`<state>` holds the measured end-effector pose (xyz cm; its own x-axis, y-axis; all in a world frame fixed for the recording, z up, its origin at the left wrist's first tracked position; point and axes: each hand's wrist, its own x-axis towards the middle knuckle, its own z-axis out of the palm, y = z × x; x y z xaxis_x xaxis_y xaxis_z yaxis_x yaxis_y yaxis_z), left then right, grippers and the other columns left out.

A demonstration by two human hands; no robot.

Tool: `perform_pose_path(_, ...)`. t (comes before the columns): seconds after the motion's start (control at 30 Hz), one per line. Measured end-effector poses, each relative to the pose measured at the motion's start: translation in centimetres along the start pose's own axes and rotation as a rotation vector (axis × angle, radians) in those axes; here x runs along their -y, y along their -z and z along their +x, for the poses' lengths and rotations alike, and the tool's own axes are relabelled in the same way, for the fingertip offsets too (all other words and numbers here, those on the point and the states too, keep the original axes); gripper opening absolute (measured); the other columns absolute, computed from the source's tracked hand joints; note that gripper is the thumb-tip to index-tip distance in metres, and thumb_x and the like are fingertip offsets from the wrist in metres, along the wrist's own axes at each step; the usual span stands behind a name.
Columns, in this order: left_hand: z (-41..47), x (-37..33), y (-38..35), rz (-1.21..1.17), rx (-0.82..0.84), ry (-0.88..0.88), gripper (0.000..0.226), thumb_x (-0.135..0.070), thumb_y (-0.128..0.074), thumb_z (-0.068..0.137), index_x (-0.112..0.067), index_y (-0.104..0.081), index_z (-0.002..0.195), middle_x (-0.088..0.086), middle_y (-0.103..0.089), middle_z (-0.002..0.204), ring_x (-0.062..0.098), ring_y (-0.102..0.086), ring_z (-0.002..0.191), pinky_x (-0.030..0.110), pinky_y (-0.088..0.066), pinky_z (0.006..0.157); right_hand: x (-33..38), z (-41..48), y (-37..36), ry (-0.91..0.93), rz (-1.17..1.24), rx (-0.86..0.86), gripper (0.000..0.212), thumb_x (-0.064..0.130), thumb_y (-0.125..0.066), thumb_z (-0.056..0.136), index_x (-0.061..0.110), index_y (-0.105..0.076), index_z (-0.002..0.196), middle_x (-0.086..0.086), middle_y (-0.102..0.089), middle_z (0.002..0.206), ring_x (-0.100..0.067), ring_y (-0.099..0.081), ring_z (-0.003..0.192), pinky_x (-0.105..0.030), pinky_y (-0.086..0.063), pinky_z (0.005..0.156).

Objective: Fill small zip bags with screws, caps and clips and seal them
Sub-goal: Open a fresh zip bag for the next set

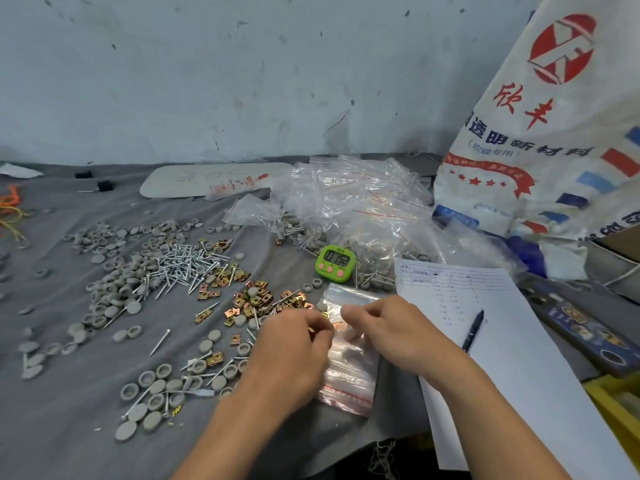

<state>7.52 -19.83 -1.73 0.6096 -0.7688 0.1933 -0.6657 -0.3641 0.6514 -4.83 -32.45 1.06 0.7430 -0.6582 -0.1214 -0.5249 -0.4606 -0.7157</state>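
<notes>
Two hands meet knuckles-up over the zip bags stacked on the grey cloth, the right hand seemingly pinching the top bag, the left hand curled at its edge, grasp unclear.

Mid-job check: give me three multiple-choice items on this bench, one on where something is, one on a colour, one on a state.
1. The pen lies: A on the paper sheet; B in a drawer; C on the floor.
2. The casing of the timer is: A red; B blue; C green.
3. The timer's display: A is blank; B shows digits; C is taped over.

Answers: 1 A, its barrel rests on the white sheet with the printed table. 2 C, bright green with pink buttons below the screen. 3 B, dark digits stand on the uncovered screen.
</notes>
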Motion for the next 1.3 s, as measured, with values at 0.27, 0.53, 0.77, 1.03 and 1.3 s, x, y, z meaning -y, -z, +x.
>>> perform_pose_path(0.27, -0.5, -0.3, -0.3, -0.089, -0.066, 0.02, 0.063, -0.027, -0.086, 0.076, -0.05, -0.038, 0.11, -0.024, -0.062, 0.091, -0.001, -0.063, 0.086, 0.03, -0.052, 0.078, 0.4, 0.9, 0.0, -0.042, 0.112, -0.339, 0.023, 0.026, -0.073, 0.091, 0.033, -0.077, 0.069, 0.022, -0.072, 0.067, 0.0, -0.067, 0.07, -0.025, -0.05, 0.065)
perform_pose_path(0.53, -0.7, -0.3, -0.3, 0.139, 0.132, -0.071, 0.03, -0.037, -0.074, 0.09, -0.04, -0.059, 0.116, -0.021, -0.056, 0.1, -0.002, -0.056, 0.09, 0.024, -0.048, 0.089, 1.7, 1.1, 1.1, -0.137, 1.289, -0.644, 0.023, 0.007, -0.059, 0.101, 0.012, -0.069, 0.08, -0.001, -0.071, 0.063, -0.011, -0.067, 0.055, -0.028, -0.057, 0.062)
perform_pose_path(0.77, -1.0, 0.1, -0.3, 0.179, 0.064, -0.066, 0.051, -0.038, -0.061, 0.091, -0.032, -0.052, 0.14, -0.013, -0.054, 0.131, 0.014, -0.054, 0.12, 0.033, -0.045, 0.102, 3.4, 2.2, -1.2, -0.293, 1.283, -0.404, 0.017, 0.0, -0.063, 0.097, 0.004, -0.066, 0.08, -0.005, -0.056, 0.057, -0.012, -0.041, 0.042, -0.021, -0.032, 0.037)
perform_pose_path(1.03, 0.0, 2.3, 4.6, -0.163, -0.205, 0.2, 0.034, -0.013, -0.06, 0.097, -0.028, -0.068, 0.126, -0.013, -0.073, 0.11, 0.008, -0.065, 0.093, 0.025, -0.052, 0.08, 4.8, 2.1, -3.8, -0.049, 0.514, -0.32, 0.029, 0.021, -0.07, 0.091, 0.024, -0.076, 0.063, 0.009, -0.059, 0.05, -0.004, -0.042, 0.04, -0.029, -0.036, 0.053)
perform_pose_path(1.3, -1.1, 4.3, 9.7, -0.617, -0.023, 0.24, 0.013, -0.011, -0.08, 0.086, -0.019, -0.082, 0.096, 0.006, -0.078, 0.08, 0.017, -0.07, 0.064, 0.026, -0.053, 0.057, 6.8, 1.9, -5.0, 0.132, 0.518, -0.014, 0.018, 0.023, -0.073, 0.092, 0.02, -0.081, 0.076, 0.003, -0.065, 0.056, -0.007, -0.051, 0.047, -0.013, -0.043, 0.051)
